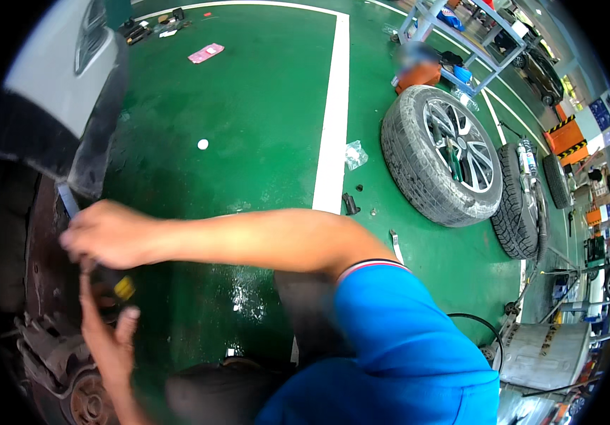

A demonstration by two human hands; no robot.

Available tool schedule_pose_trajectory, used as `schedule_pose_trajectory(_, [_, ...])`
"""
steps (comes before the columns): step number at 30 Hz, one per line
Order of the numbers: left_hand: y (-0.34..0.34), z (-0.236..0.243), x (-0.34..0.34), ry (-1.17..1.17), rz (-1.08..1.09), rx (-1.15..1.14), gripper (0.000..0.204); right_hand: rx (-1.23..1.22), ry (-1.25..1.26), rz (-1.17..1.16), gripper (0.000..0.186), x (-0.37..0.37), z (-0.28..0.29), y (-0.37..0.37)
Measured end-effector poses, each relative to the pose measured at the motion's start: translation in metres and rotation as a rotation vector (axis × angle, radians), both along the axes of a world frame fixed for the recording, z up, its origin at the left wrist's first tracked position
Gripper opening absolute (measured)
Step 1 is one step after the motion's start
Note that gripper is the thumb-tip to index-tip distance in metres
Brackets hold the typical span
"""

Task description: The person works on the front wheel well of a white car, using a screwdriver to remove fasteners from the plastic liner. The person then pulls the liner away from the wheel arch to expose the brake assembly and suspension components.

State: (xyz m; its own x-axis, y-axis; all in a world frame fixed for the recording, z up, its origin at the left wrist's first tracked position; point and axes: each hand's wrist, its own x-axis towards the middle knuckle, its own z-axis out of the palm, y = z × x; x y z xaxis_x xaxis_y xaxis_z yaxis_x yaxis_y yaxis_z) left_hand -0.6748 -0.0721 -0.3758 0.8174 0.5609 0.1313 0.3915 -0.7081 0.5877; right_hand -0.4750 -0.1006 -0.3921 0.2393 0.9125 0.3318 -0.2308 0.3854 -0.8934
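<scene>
The workshop floor (262,92) is green and glossy, crossed by a broad white line (331,106); a bluish-grey metal frame (429,18) stands at the upper right. In the head view, the light-coloured bodywork (43,85) of a vehicle, with dark lower trim, occupies the upper left. Below it, at the lower left, is a rusty round hub (89,399) among grimy metal parts. The right hand (117,234) reaches across to the vehicle's side on an extended bare arm below a blue sleeve (407,312); its fingers are bent inward, but blur prevents telling what, if anything, they grasp. The left hand (110,347) is raised from the lower edge, fingers upward, with the thumb parted from them; contact with any object cannot be confirmed. A black object with a yellow patch (124,287) is located between the two hands, just below the right and near the left thumb; its kind cannot be determined. On the floor to the right, a wheel with a dusty tyre (418,166) leans with its spoked rim exposed, and a second tyre (514,212) is beside it. A clear plastic bag (355,155) lies near the white line; a pink packet (206,53) lies farther off.
</scene>
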Motion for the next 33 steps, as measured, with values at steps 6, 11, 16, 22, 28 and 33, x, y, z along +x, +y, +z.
schedule_pose_trajectory(6, [-0.009,-0.039,0.038,0.219,-0.159,-0.084,0.060,-0.546,-0.439,-0.929,0.038,0.232,-0.085,-0.241])
schedule_pose_trajectory(11, [-0.030,-0.067,0.099,0.348,-0.350,0.003,0.049,-1.431,-0.633,-1.843,0.040,0.379,-0.180,-0.512])
schedule_pose_trajectory(16, [-0.052,-0.072,0.139,0.415,-0.411,0.127,0.046,-1.667,-0.473,-1.787,0.045,0.406,-0.190,-0.569])
schedule_pose_trajectory(22, [-0.072,-0.068,0.168,0.517,-0.401,0.085,0.046,-1.683,-0.497,-1.686,0.046,0.457,-0.210,-0.600])
schedule_pose_trajectory(28, [-0.068,-0.085,0.143,0.286,-0.361,0.026,0.037,-1.166,-0.613,-1.618,0.027,0.422,-0.194,-0.526])
schedule_pose_trajectory(33, [-0.081,-0.076,0.190,-0.257,-0.263,-0.325,0.035,-0.504,-0.333,-0.791,0.013,0.268,-0.112,-0.303])
